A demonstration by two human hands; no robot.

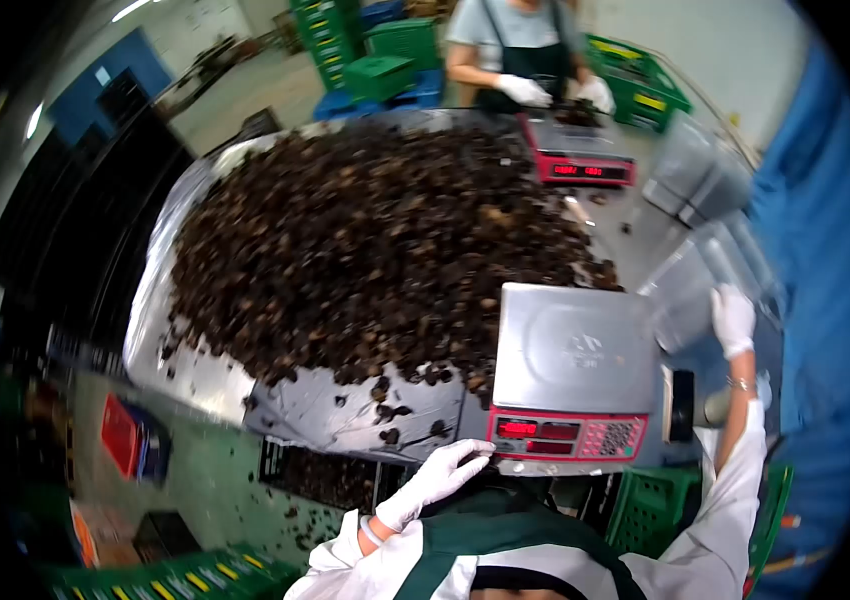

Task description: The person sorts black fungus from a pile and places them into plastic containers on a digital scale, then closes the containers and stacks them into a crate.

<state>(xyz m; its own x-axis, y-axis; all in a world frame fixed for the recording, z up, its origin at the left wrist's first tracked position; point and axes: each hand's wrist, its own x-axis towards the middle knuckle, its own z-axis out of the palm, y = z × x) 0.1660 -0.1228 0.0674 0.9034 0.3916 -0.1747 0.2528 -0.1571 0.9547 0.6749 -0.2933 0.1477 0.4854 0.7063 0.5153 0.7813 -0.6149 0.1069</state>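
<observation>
My left hand (pixel 442 472), in a white glove, rests at the table's front edge beside the lower left corner of a red scale (pixel 575 350). Its fingers are stretched out and hold nothing. The scale's metal plate is bare and its red display is lit. At the right, my gloved right hand (pixel 733 318) is at a stack of clear plastic trays (pixel 690 285), with its fingers over their edge. A large heap of dark brown pieces, like mushrooms, (pixel 365 240) covers much of the table, left of the scale.
Across the table a person (pixel 515 50) in white gloves stands at a second red scale (pixel 585 165). More clear trays (pixel 695 170) lie at the right. A black object (pixel 679 405) is beside my scale. A dark crate (pixel 320 478) sits below the front edge.
</observation>
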